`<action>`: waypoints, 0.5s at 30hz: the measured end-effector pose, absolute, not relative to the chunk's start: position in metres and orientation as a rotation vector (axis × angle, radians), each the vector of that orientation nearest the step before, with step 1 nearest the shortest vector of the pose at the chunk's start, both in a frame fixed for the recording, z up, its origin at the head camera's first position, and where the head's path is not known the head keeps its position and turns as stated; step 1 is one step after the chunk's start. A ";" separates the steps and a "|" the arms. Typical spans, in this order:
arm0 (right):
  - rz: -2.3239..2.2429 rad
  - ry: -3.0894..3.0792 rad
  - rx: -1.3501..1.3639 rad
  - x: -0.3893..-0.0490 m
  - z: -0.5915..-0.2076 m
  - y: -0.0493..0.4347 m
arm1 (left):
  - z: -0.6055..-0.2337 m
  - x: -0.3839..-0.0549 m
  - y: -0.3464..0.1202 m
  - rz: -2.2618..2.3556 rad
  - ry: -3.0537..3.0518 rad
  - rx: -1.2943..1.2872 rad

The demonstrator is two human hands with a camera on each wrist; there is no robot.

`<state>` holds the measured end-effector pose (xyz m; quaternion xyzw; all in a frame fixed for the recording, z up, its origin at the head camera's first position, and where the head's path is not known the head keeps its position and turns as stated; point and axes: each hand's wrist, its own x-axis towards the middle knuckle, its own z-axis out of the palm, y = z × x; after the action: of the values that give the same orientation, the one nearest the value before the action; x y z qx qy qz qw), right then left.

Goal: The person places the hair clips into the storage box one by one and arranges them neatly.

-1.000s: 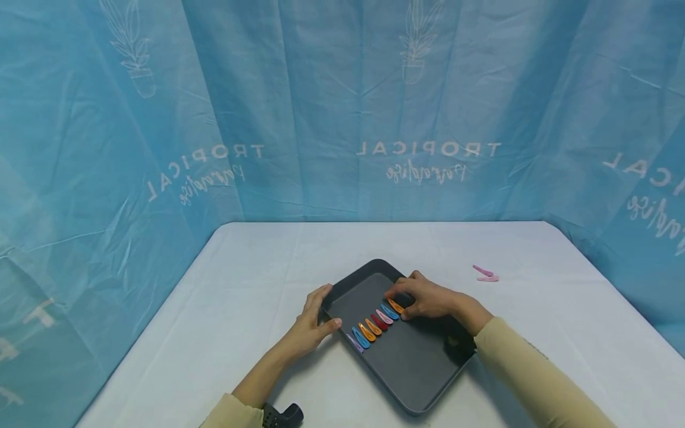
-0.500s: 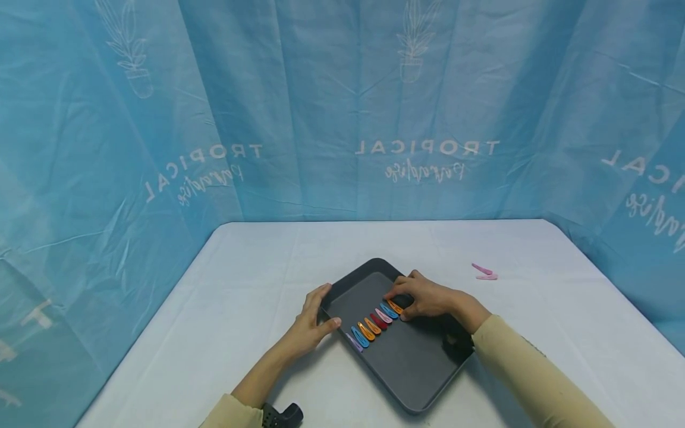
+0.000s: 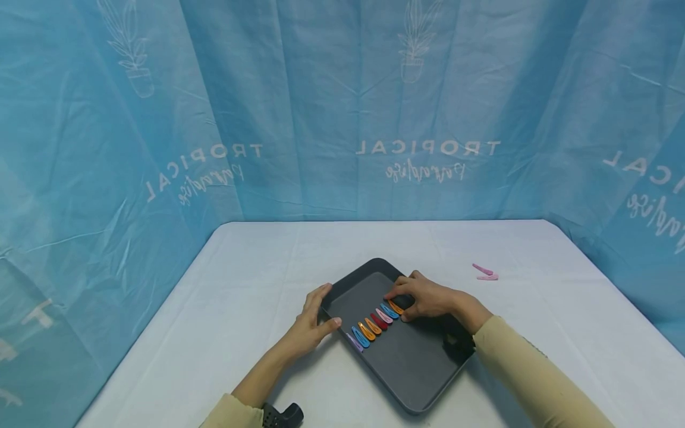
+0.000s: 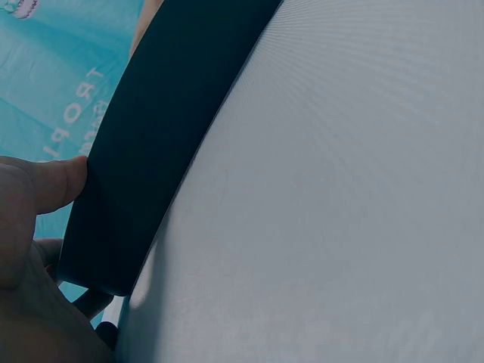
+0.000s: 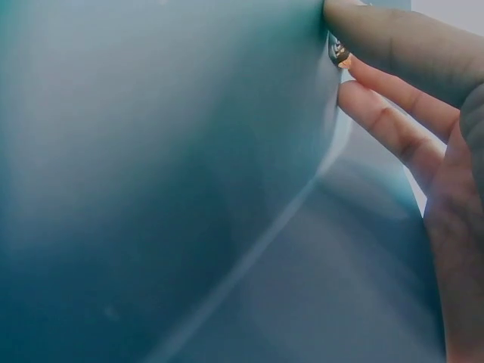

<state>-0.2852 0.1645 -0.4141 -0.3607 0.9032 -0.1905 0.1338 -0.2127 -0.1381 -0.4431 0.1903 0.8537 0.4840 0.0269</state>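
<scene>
A dark grey tray (image 3: 412,368) lies turned at an angle on the white table. My left hand (image 3: 307,328) holds its left corner, the thumb (image 4: 64,181) against the wall in the left wrist view. Inside is a slanting row of snap hair clips: purple (image 3: 354,342), blue (image 3: 360,337), two orange, red (image 3: 379,321), pink (image 3: 383,316) and blue (image 3: 389,311). At the row's far end my right hand (image 3: 428,297) pinches an orange hair clip (image 3: 395,307) lengthwise between thumb and fingers. In the right wrist view only a small shiny bit of that clip (image 5: 344,54) shows.
Two pink hair clips, one darker (image 3: 483,269) and one lighter (image 3: 487,277), lie on the table (image 3: 257,261) right of the tray. A blue printed curtain (image 3: 321,107) hangs behind and along the sides. A black strapped device (image 3: 282,416) sits at the left wrist.
</scene>
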 end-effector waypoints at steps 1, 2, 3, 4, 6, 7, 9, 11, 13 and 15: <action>-0.551 2.618 -1.048 -0.285 -0.414 0.165 | -0.443 -0.213 -0.138 1.494 2.635 0.585; -0.551 2.618 -1.050 -0.286 -0.414 0.165 | -0.443 -0.213 -0.138 1.493 2.635 0.584; -0.553 2.618 -1.051 -0.286 -0.414 0.165 | -0.443 -0.213 -0.138 1.492 2.635 0.584; -0.553 2.618 -1.050 -0.286 -0.415 0.165 | -0.443 -0.213 -0.138 1.491 2.633 0.582; -0.563 2.613 -1.047 -0.286 -0.415 0.165 | -0.443 -0.213 -0.139 1.492 2.631 0.581; -0.567 2.611 -1.045 -0.286 -0.415 0.165 | -0.443 -0.213 -0.139 1.491 2.631 0.582; -0.577 2.603 -1.037 -0.287 -0.415 0.165 | -0.443 -0.213 -0.139 1.493 2.630 0.585; -0.600 2.594 -1.026 -0.287 -0.414 0.166 | -0.443 -0.213 -0.139 1.495 2.626 0.587; -0.630 2.585 -1.021 -0.287 -0.414 0.166 | -0.443 -0.213 -0.138 1.499 2.619 0.590; -0.661 2.583 -1.026 -0.287 -0.413 0.168 | -0.442 -0.213 -0.138 1.500 2.615 0.591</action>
<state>-0.2873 0.1678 -0.4131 -0.3556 0.8949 -0.2290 0.1419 -0.2125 -0.1381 -0.4420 0.1922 0.8507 0.4880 0.0348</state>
